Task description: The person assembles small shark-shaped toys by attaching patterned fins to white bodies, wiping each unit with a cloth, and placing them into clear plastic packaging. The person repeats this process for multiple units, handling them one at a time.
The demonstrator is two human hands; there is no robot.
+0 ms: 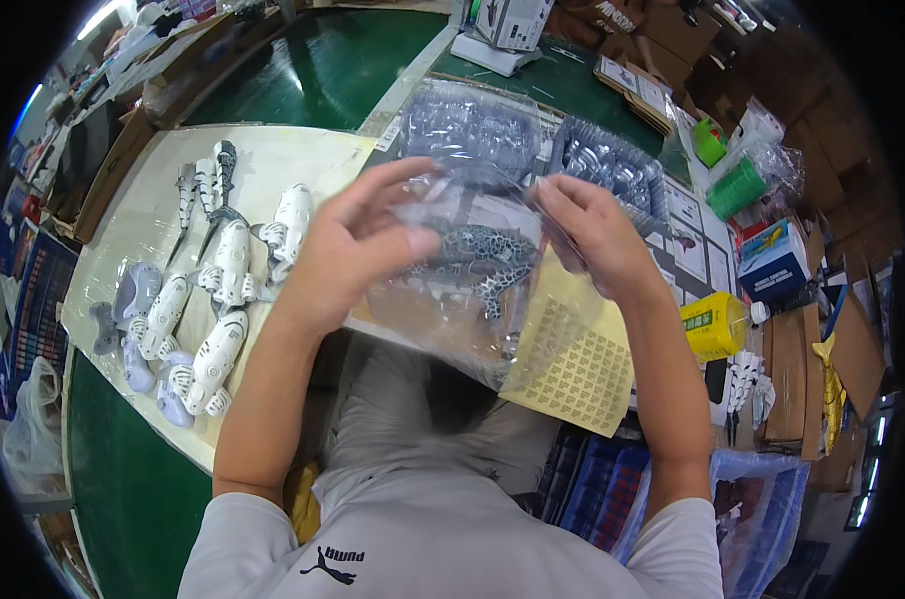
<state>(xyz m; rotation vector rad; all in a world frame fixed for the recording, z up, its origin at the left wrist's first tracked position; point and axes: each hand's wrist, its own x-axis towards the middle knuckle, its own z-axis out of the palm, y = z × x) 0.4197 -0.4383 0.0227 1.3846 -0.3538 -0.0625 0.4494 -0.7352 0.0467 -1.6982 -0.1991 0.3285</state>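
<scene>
Clear plastic packaging (462,190) is held up over the near edge of the table. My right hand (592,225) pinches its upper right side, fingers closed. On its left, my left hand (368,240) has thumb and fingers spread apart, slightly blurred, with the thumb over the plastic. A toy piece with a dark, pale-veined pattern (487,245) shows in or behind the plastic; I cannot tell which. Below the right hand, a yellow sheet of small printed labels (577,344) hangs over the table edge.
White striped toy bodies (231,262) and grey controllers (138,290) lie on the pale board at left. Stacked clear blister trays (469,125) stand beyond my hands. At right are a yellow bottle (712,327), a blue box (772,258) and a green tape roll (737,190).
</scene>
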